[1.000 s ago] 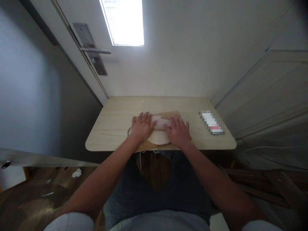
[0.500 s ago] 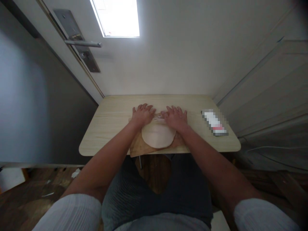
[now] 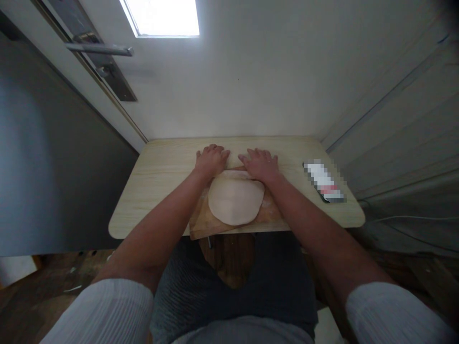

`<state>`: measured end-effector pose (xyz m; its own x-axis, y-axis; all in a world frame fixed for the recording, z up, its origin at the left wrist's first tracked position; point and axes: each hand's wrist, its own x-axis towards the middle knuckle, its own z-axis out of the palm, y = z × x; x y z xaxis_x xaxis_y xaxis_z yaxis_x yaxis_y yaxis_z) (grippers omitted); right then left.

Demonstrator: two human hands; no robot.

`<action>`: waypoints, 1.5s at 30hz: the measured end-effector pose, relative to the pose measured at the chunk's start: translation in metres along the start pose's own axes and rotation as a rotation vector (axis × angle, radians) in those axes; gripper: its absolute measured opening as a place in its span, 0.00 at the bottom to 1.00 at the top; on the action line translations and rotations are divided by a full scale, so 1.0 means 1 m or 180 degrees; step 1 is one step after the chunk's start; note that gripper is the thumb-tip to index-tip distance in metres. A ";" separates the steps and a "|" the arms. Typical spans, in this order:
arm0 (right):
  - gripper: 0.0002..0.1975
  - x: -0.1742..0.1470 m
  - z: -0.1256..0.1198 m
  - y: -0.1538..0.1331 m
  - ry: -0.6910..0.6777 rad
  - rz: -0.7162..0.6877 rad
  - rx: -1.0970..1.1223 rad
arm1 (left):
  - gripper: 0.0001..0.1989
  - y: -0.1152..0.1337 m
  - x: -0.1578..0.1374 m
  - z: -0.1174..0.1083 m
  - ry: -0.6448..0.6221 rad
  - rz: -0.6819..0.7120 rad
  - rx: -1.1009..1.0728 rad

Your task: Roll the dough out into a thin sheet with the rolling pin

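A flat, pale round of dough lies on a brown wooden board at the table's front. Across the dough's far edge runs a pale bar that looks like a rolling pin, its ends hidden by my hands. My left hand is over its left end, palm down, fingers stretched forward and apart. At the other end is my right hand, also palm down with its fingers spread. Whatever lies beneath the palms is hidden.
The light wooden table stands against a white door with a metal handle. On the table's right lies a blurred-out phone-like object. A cable runs along the right wall.
Both hands have moved slightly forward and a little apart, with the bar between them. More of the dough shows in front of them. The camera view has shifted a little.
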<state>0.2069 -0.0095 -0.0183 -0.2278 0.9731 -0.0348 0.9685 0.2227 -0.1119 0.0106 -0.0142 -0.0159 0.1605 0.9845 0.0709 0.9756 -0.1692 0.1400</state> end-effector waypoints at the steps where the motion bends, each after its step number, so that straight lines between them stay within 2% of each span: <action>1: 0.35 -0.001 0.001 -0.001 0.0068 0.0063 0.0028 | 0.24 0.000 -0.001 0.000 0.0005 0.0018 0.0012; 3: 0.35 -0.005 0.004 -0.003 0.0264 0.0177 0.0106 | 0.24 0.000 -0.006 -0.001 0.0004 0.0088 0.0061; 9: 0.33 -0.034 0.008 -0.012 0.0740 0.0154 0.0123 | 0.22 0.003 -0.027 -0.005 0.0060 0.0261 0.0198; 20: 0.30 -0.090 0.010 -0.027 0.0768 0.0058 0.0130 | 0.26 0.015 -0.074 -0.005 0.0350 -0.0068 0.0035; 27: 0.29 -0.121 0.013 -0.032 0.0682 0.0060 0.0143 | 0.27 0.020 -0.105 -0.003 0.0520 0.0048 0.0010; 32: 0.29 -0.145 0.021 -0.030 0.0874 -0.0164 0.0223 | 0.26 0.013 -0.130 -0.003 0.0390 0.0213 -0.0173; 38: 0.22 -0.142 0.014 -0.011 0.0848 -0.0497 0.0406 | 0.24 -0.015 -0.126 -0.019 0.0076 0.0513 -0.0611; 42: 0.16 -0.132 0.010 -0.002 0.0907 -0.0747 0.0528 | 0.19 -0.024 -0.120 -0.034 -0.0039 0.0431 -0.0265; 45: 0.16 -0.129 0.008 0.005 0.0905 -0.0885 0.0560 | 0.15 -0.019 -0.113 -0.038 -0.0094 0.0332 -0.0056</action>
<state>0.2406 -0.1339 -0.0223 -0.4168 0.8606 0.2928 0.8366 0.4891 -0.2467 -0.0318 -0.1243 0.0112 0.2656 0.9624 0.0569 0.9506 -0.2713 0.1508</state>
